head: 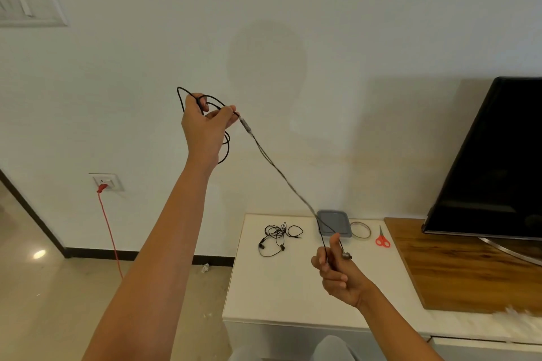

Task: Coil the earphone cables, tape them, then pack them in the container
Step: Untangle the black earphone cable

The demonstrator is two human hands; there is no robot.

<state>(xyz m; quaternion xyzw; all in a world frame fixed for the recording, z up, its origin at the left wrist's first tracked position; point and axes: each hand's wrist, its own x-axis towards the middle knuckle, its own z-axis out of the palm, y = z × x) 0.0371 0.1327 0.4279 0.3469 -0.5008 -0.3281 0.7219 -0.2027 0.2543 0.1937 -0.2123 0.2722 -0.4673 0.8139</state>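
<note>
Left hand (205,123): raised in front of the wall, at about 10 o'clock from the view's centre. The fingers are curled round loose loops of cable, and the fingertips pinch the strand where it leaves the loops.
Right hand (337,269): low over the table, at about 5 o'clock from centre. It is closed on the far end of the same cable, with the thumb pointing up.
Held earphone cable (278,170): black. It is looped in the left hand, then runs taut down toward 4 o'clock to the right hand (the middle stretch is blurred).
Inline remote (245,125): on the cable just past the left fingertips.
Earbud (346,256): sticks out beside the right thumb, at its 3 o'clock.
Second earphones (278,236): a loose black tangle lying on the white table (293,296), at 9 o'clock from the right hand.
Container (337,221): grey, flat on the table at the back edge, at 12 o'clock from the right hand. The taut cable crosses in front of it.
Tape roll (360,229): lies flat just beside the container, at its 3 o'clock.
Scissors (382,239): red handles, near the tape at its 4 o'clock.
Wooden board (469,267): on the table at 3 o'clock from the scissors, with a dark TV (498,170) standing on it.
Wall socket (105,182): at 9 o'clock from centre, with a red cord (110,231) hanging from it to the floor.
</note>
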